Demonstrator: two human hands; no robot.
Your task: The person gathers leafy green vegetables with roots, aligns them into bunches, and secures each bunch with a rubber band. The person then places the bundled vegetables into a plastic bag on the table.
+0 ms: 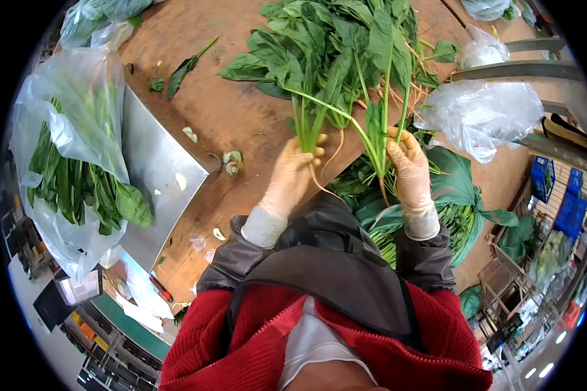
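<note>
My left hand [292, 166], in a pale glove, grips the stems of a leafy green plant [306, 124], whose thin root hangs below it. My right hand [407, 169], gloved too, pinches another long-stemmed plant [378, 143] with a root pointing down. Above both hands lies a big heap of greens [332, 45] with orange roots on the brown tabletop [176, 45]. Below my right hand, a green bag [463, 221] of more greens is partly hidden behind my arm.
A metal scale tray [176, 221] at left bears bagged greens [78, 182]. Loose leaves [182, 75] and scraps lie nearby. Crumpled clear plastic [479, 117] is at right. A red-handled cutter [162, 289] and papers [140, 300] are at lower left. Blue crates [571, 215] stand far right.
</note>
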